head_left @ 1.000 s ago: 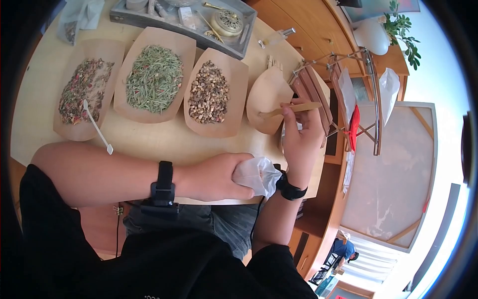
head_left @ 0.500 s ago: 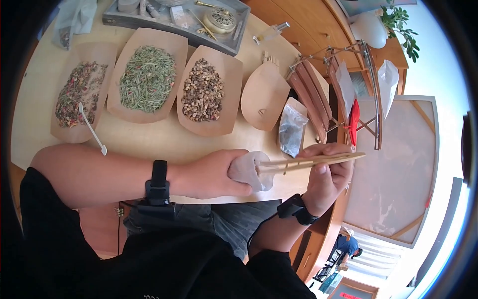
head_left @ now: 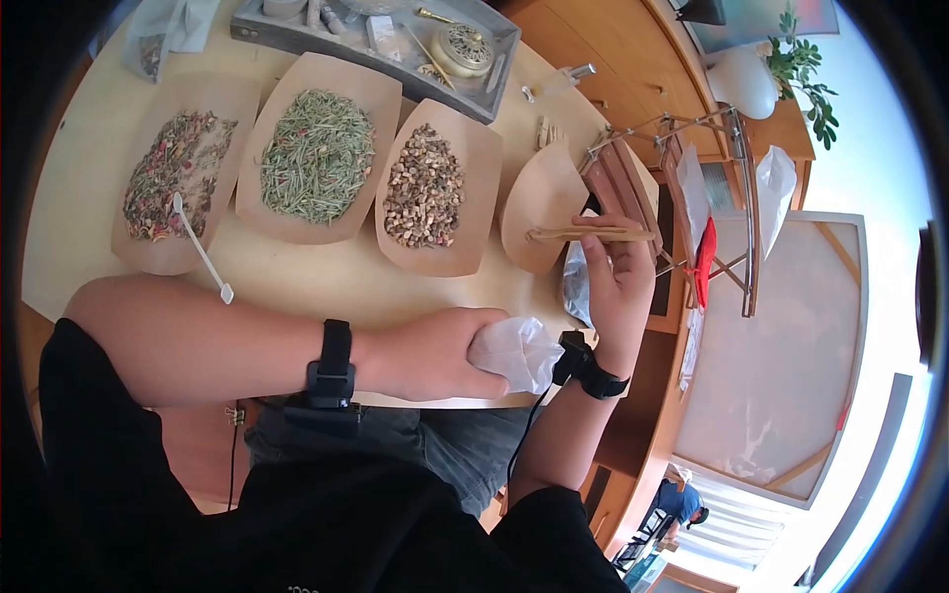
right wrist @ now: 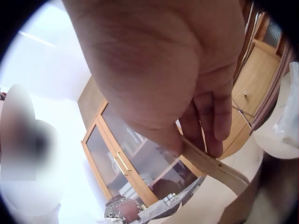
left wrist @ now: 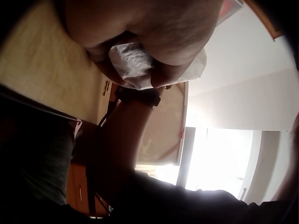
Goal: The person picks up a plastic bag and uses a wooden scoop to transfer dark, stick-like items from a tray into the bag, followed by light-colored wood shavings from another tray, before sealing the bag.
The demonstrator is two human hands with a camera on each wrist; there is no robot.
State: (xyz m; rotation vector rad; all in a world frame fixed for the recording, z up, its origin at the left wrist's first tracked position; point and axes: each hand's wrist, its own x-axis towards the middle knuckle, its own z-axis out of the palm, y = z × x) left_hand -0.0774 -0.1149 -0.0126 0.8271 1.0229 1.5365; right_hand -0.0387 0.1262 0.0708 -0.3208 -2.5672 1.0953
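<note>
In the head view the left hand (head_left: 440, 351) grips a white translucent pouch (head_left: 516, 354) above the table's near edge; the left wrist view shows the pouch (left wrist: 133, 63) bunched between its fingers. The right hand (head_left: 621, 262) pinches wooden tweezers (head_left: 603, 234), whose tips lie over a shallow brown paper tray (head_left: 534, 198). Whether the tips hold anything cannot be seen. Seen from the right wrist, thumb and fingers close on the tweezers (right wrist: 215, 169). Beside the right hand lies a clear bag (head_left: 576, 287), partly covered.
Three paper trays hold chopped pieces (head_left: 425, 193), green dried stems (head_left: 316, 158) and a reddish mix (head_left: 178, 173) with a small white scoop (head_left: 203, 247). A grey wooden tray (head_left: 376, 59) stands at the back, near a glass bottle (head_left: 559, 81). A folding rack (head_left: 692, 198) is on the right.
The right hand with the tweezers has moved from the mouth of the pouch back over the shallow paper tray. The left hand still grips the pouch.
</note>
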